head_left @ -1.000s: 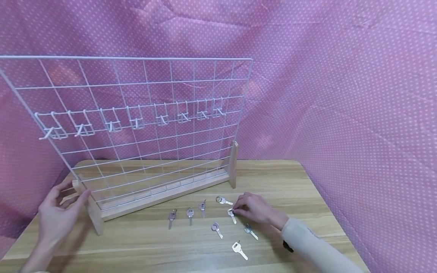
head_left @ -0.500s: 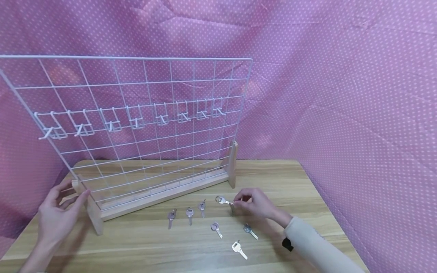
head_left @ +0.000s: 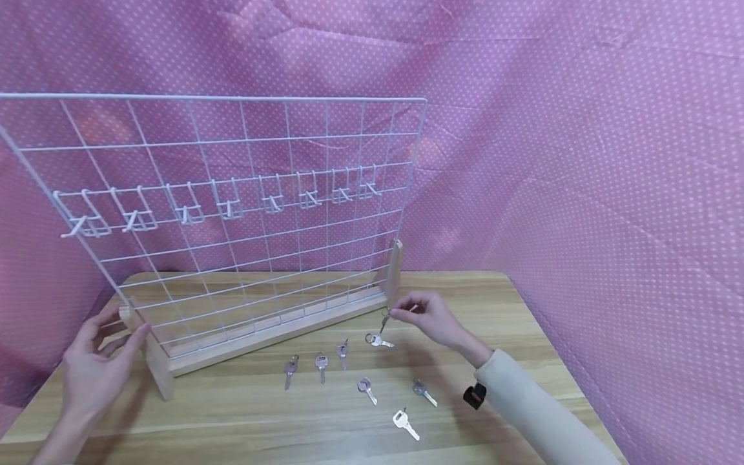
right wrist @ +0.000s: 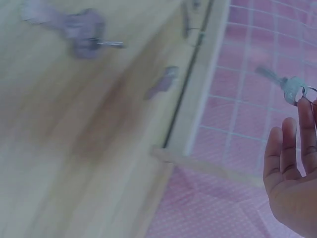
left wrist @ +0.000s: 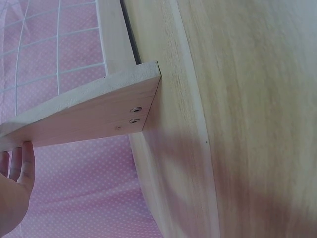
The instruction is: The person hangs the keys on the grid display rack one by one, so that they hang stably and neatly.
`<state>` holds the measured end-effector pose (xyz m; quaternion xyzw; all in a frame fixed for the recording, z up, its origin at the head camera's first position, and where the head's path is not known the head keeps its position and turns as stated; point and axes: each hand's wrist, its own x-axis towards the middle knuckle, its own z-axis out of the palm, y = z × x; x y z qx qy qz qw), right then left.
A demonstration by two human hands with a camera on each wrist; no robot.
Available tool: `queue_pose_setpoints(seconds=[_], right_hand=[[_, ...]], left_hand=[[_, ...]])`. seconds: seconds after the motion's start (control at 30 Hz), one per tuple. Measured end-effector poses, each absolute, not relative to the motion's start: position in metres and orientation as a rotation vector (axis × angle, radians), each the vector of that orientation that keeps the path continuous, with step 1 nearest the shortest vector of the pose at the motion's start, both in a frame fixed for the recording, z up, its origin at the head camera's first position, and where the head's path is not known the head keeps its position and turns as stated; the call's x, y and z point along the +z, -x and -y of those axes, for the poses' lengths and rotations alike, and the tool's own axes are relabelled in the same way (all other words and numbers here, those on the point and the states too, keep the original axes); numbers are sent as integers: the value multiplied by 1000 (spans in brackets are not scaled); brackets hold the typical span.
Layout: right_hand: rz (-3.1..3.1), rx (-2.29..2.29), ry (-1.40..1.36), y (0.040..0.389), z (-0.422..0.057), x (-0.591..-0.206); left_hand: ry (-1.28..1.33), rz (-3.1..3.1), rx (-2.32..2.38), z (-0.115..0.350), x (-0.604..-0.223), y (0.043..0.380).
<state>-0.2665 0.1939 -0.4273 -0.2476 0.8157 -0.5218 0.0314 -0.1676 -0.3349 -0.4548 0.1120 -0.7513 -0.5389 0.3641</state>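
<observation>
My right hand (head_left: 433, 321) pinches a key (head_left: 384, 322) by its ring, raised off the table near the rack's right wooden foot. In the right wrist view this key (right wrist: 293, 89) dangles from the fingertips. At the far left my left hand (head_left: 97, 371) grips the wooden end panel (head_left: 152, 358) of a white wire grid rack (head_left: 244, 98), thumb in front and fingers behind. The left wrist view shows fingers against that end panel (left wrist: 94, 111). Just below the held key lies another ringed key (head_left: 380, 341).
A row of several white hooks (head_left: 229, 209) crosses the grid. Other keys lie before the rack, among them a left one (head_left: 290, 372), a middle one (head_left: 367, 389) and a near one (head_left: 406, 423). Pink dotted cloth (head_left: 581, 161) surrounds the wooden table (head_left: 261, 426).
The right hand has lifted its key off the table and moved it back toward the rack. The left hand stays on the end panel.
</observation>
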Motion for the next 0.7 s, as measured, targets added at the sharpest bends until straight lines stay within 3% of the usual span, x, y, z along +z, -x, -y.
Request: queue_pose_setpoints(seconds=[0.7], right_hand=[[-2276, -2098, 753, 292, -168, -325]], left_hand=[[-273, 1943, -1362, 333, -453, 166]])
